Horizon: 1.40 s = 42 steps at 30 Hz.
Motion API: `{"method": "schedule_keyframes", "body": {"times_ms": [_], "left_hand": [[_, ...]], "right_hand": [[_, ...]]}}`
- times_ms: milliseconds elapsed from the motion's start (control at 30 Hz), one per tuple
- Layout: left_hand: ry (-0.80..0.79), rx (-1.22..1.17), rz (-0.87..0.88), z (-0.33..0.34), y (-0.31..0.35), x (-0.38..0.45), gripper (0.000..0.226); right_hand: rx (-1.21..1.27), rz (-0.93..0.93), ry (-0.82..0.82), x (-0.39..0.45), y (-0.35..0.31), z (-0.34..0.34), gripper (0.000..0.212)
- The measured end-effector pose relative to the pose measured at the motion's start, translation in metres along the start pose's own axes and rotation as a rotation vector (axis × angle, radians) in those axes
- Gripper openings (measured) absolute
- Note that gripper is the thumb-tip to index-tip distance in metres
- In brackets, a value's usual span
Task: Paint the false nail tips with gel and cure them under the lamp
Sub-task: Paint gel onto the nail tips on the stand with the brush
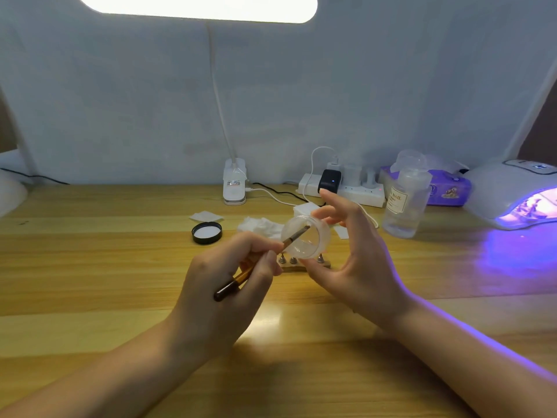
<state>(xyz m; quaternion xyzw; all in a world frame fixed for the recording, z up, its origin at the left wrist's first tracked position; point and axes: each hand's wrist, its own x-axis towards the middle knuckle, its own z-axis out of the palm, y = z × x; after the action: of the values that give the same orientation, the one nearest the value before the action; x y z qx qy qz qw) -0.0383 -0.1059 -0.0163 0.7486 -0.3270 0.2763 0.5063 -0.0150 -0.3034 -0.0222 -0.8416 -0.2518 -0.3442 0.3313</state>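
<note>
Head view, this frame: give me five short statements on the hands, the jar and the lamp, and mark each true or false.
1. The left hand holds a brush whose tip is inside the clear jar. True.
2. The right hand holds the jar tilted, its mouth toward the camera. True.
3. The jar's black lid is screwed onto the jar. False: it lies on the table, left of the hands, inside facing up.
4. The curing lamp at the right is dark. False: it glows purple and throws light on the table.
5. The clear bottle stands upright by the lamp. True.
</note>
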Motion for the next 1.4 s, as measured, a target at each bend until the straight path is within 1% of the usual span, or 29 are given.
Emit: {"method": "schedule_keyframes", "body": {"times_ms": [200, 300, 367, 467, 533, 633, 733, 867, 967, 1033, 1133, 1233, 1300, 1400], "left_hand": [[-0.019, -0.008, -0.045, 0.000, 0.001, 0.000, 0.021], [0.039, -0.133, -0.118, 0.000, 0.003, 0.001, 0.019], [0.103, -0.282, -0.209, -0.002, 0.005, 0.004, 0.015], [0.214, -0.539, -0.442, -0.007, 0.004, 0.009, 0.021], [0.274, -0.666, -0.587, -0.010, 0.000, 0.012, 0.027], [0.332, -0.782, -0.725, -0.010, -0.004, 0.017, 0.031], [0.375, -0.820, -0.816, -0.010, -0.007, 0.019, 0.031], [0.397, -0.863, -0.851, -0.012, -0.011, 0.020, 0.032], [0.357, -0.889, -0.853, -0.011, -0.011, 0.019, 0.039], [0.336, -0.889, -0.866, -0.010, -0.012, 0.019, 0.039], [0.367, -0.860, -0.878, -0.010, -0.014, 0.020, 0.031], [0.401, -0.875, -0.872, -0.012, -0.016, 0.020, 0.030], [0.393, -0.892, -0.867, -0.011, -0.016, 0.018, 0.031], [0.366, -0.887, -0.854, -0.007, -0.016, 0.015, 0.035]], "right_hand": [[-0.014, -0.004, 0.016, 0.000, 0.000, 0.000, 0.087], [-0.014, 0.009, 0.014, 0.000, 0.000, -0.001, 0.088], [-0.007, 0.025, 0.015, 0.001, 0.001, -0.002, 0.088], [0.011, 0.083, 0.035, 0.002, 0.003, -0.004, 0.088], [0.032, 0.132, 0.050, 0.004, 0.006, -0.005, 0.088], [0.075, 0.199, 0.076, 0.006, 0.010, -0.006, 0.089], [0.101, 0.256, 0.103, 0.007, 0.014, -0.005, 0.088], [0.096, 0.290, 0.121, 0.006, 0.015, -0.006, 0.089], [0.079, 0.282, 0.107, 0.007, 0.014, -0.004, 0.089], [0.084, 0.290, 0.103, 0.006, 0.014, -0.003, 0.089], [0.172, 0.396, 0.169, 0.008, 0.019, -0.005, 0.083], [0.194, 0.505, 0.250, 0.011, 0.032, -0.012, 0.077], [0.172, 0.567, 0.232, 0.010, 0.041, -0.015, 0.078], [0.095, 0.630, 0.154, 0.006, 0.052, -0.013, 0.083]]}}
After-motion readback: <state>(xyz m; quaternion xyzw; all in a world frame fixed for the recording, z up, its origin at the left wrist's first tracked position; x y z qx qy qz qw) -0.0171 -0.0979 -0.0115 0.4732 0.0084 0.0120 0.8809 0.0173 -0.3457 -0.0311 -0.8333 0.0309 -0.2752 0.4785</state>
